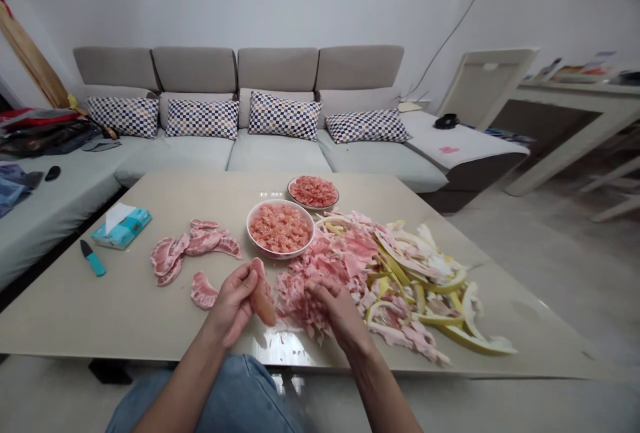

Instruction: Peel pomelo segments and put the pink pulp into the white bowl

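My left hand is closed on a partly peeled pomelo segment, its pale orange flesh bare at the lower end and pink skin at the top. My right hand has its fingers pinched together over the pile of pink membrane scraps; whatever they hold blends into the scraps. Behind the hands stands a white bowl heaped with peeled pomelo flesh. A dark-rimmed plate of more flesh is just beyond it. Several unpeeled segments lie to the left of my left hand.
Yellow-green pomelo rinds spread over the right side of the table. At the left lie a small teal-handled knife and a blue tissue pack. A sofa with checked cushions runs along the far side.
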Motion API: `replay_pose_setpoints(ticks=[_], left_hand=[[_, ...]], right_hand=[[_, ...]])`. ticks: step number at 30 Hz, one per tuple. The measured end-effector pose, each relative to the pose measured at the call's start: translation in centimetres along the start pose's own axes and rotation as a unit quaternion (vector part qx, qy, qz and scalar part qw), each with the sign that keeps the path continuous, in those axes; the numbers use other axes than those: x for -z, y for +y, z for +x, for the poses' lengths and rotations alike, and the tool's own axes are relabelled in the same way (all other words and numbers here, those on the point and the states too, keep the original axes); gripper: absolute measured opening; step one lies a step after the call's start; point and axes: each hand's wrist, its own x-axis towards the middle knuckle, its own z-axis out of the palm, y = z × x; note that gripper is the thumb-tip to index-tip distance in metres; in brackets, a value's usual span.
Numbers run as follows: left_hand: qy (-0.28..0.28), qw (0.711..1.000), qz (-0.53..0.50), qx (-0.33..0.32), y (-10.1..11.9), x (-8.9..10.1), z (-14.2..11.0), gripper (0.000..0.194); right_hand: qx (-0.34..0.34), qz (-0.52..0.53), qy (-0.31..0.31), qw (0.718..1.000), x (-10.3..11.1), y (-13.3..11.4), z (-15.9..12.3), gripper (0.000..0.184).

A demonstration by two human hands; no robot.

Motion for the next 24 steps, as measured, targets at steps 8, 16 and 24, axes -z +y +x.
replay_pose_setpoints(ticks=[8,16,24], left_hand=[[0.031,0.999,0.001,0.010,-0.7,0.0,0.4,0.023],[0.001,1.000,0.006,0.023,-1.0,0.0,0.3,0.019],[-0.013,0.999,-0.015,0.028,-1.0,-0.2,0.3,0.017]], right_hand=[[-0.002,-0.018,-0.044,0.999,-0.8,-1.2,-1.2,0.021],[0.064,-0.042,-0.067,0.995,-3.5,-2.5,-0.9,0.019],[-0.017,0.038,-0.075,0.996,-4.3,-1.7,-1.1,0.025]])
